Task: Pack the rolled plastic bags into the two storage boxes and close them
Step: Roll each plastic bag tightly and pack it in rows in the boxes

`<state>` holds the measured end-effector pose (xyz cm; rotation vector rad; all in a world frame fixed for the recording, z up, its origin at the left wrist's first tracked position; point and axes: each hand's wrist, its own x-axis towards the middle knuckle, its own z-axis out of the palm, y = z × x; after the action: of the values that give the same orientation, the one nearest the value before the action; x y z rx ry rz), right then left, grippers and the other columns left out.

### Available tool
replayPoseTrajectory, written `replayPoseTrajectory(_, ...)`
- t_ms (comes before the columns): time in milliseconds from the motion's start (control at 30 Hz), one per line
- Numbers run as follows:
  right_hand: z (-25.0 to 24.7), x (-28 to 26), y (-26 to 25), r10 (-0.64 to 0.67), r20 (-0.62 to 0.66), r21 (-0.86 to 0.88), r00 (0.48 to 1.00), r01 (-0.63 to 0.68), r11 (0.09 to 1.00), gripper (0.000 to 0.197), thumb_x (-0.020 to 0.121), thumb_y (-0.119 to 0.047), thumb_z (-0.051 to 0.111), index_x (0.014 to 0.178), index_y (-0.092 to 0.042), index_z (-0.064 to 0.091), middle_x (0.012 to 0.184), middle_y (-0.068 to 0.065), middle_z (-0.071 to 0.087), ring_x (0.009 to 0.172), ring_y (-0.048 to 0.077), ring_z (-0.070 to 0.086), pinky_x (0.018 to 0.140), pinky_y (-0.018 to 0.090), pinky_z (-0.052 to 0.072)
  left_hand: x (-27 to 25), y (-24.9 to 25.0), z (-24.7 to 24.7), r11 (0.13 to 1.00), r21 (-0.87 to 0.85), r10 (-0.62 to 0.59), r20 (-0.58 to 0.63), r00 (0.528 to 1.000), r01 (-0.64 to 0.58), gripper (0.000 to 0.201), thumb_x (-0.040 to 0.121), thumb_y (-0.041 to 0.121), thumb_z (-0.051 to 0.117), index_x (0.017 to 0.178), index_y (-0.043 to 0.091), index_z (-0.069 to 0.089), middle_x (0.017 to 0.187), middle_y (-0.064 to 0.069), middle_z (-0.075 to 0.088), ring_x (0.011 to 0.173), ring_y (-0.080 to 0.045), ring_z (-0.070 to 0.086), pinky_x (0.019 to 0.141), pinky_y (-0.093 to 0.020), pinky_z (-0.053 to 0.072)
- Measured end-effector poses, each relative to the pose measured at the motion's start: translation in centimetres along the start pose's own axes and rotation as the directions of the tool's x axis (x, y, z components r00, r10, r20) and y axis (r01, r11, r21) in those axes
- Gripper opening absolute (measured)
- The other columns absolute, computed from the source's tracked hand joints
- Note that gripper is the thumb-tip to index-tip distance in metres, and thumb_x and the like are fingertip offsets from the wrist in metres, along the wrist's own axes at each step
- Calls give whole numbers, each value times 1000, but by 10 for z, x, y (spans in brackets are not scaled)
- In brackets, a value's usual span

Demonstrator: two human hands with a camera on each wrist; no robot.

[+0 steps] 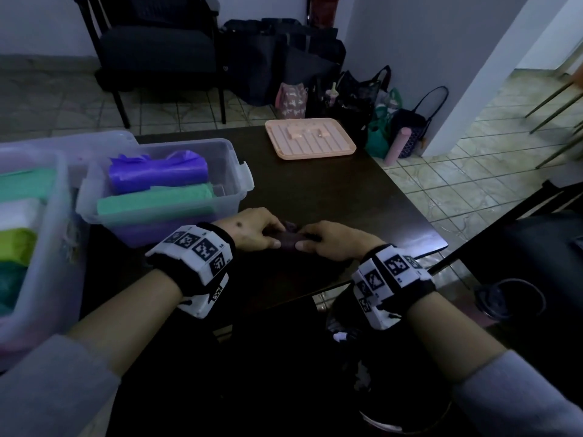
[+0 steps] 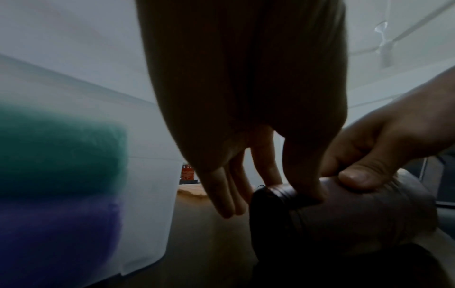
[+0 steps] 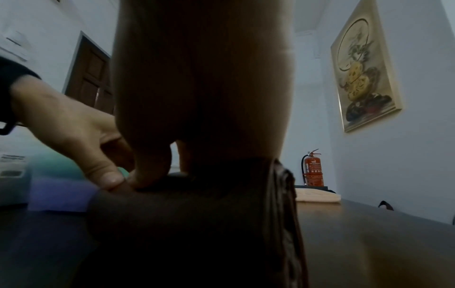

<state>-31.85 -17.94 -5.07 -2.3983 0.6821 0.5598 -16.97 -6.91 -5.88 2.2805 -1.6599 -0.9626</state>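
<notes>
Head view. Grey sleeves [image 1: 47, 389] nearest, then both wrists with marker bands. Left hand [image 1: 252, 230] and right hand [image 1: 331, 239] meet on a dark roll [image 1: 288, 239] lying on the table [image 1: 331, 190], each with fingers curled round one end. Clear box [image 1: 157, 197] just left of the roll, open, holding a purple roll [image 1: 157, 171] and a green roll [image 1: 154, 200], more purple beneath. Second box [image 1: 34, 247] further left of the roll, open, with green, white and lime rolls. Pink tray [image 1: 310, 138] well beyond the roll.

Left wrist view. Thumb pressed on the roll's end, fingers hanging past it; box wall left of the roll, green over purple inside.

Right wrist view. Fingers over the roll, grip partly hidden; fire extinguisher [image 3: 312, 168] far behind the roll.

Progress, judged: both boxes largely filled, neither lidded. Remaining: dark roll to go in, both boxes to close.
</notes>
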Motion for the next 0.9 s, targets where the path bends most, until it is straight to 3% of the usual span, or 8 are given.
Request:
replayPoseTrajectory(167,-10,9,2,48,63,16,997,-49,999,36,97,-37,44,125,-19,56,112,3,60,101,17,56,87,29,41,1,-4,0,994,-112,-20,-21,1000,18,52,81,23,71,129,22,51,129,2,55,118,-14,51,101,-27,38)
replayPoseTrajectory(267,-15,14,2,89,70,45,994,-92,995,43,96,-38,47,135,-20,46,125,2,55,111,16,52,97,31,39,3,-6,0,990,-133,-40,-29,999,36,47,84,21,67,128,21,52,128,2,55,118,-14,51,98,-26,37)
replayPoseTrajectory(367,-20,20,3,114,113,117,987,-128,985,63,90,-40,55,145,-21,31,139,2,46,121,19,48,105,35,37,4,-4,-2,990,-133,-40,-15,999,37,45,86,21,64,130,21,51,128,2,55,119,-14,50,95,-24,35)
replayPoseTrajectory(500,-17,24,-3,78,164,111,983,-96,989,58,83,-48,62,135,-25,49,124,1,59,108,16,58,97,34,44,4,-3,-3,992,-126,-26,-14,1000,24,45,86,21,65,130,21,52,128,2,57,118,-13,52,94,-22,36)
replayPoseTrajectory(667,-10,26,-9,65,136,113,989,-80,990,46,79,-45,69,117,-20,62,104,1,66,89,12,61,75,24,47,3,-4,-4,992,-128,0,10,1000,1,47,85,20,66,129,22,53,128,3,57,117,-11,52,102,-28,39)
replayPoseTrajectory(900,-1,23,-11,21,27,67,999,-23,997,44,79,-43,70,114,-18,59,101,-1,61,92,14,58,77,26,44,-1,-8,7,975,-222,-27,-93,995,5,46,88,20,62,133,22,51,132,2,54,121,-11,49,94,-20,32)
